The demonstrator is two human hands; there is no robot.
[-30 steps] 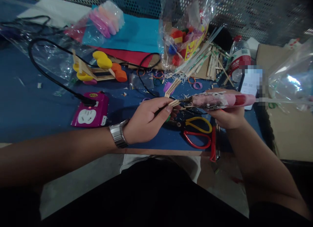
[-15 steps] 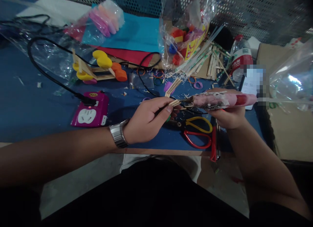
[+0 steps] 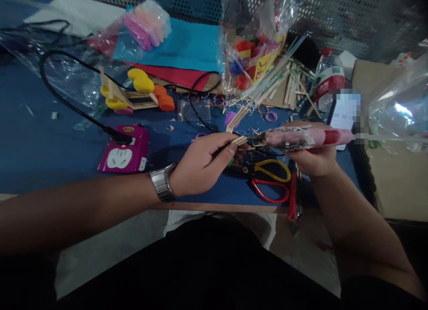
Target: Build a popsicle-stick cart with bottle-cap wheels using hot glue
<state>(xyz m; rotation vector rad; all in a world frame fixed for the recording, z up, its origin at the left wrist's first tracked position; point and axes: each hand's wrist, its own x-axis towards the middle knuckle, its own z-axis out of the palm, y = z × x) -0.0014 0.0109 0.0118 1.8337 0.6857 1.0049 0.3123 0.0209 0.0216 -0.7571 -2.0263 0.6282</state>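
My left hand (image 3: pixel 203 164), with a metal watch on its wrist, pinches the ends of a few thin wooden sticks (image 3: pixel 239 141) between thumb and fingers. More joined sticks (image 3: pixel 238 119) slant up just beyond the fingertips. My right hand (image 3: pixel 316 157) is wrapped round a pink glue gun (image 3: pixel 290 137), smeared with dark and whitish residue. Its narrow metal tip points left and meets the ends of the pinched sticks. Below the gun lie scissors (image 3: pixel 270 181) with one yellow and one red handle, their blades partly behind my left fingers.
A purple power socket (image 3: pixel 123 149) with a black cable sits at the left. Behind it stands a stick frame with yellow and orange pieces (image 3: pixel 133 94). A phone (image 3: pixel 343 116), a bottle (image 3: pixel 329 80) and a bag of colourful pieces (image 3: pixel 250 56) are farther back. A red-handled tool (image 3: pixel 292 196) overhangs the front edge.
The glue gun has shifted very slightly to the right, its tip still at the sticks. My left hand keeps its place and its pinch.
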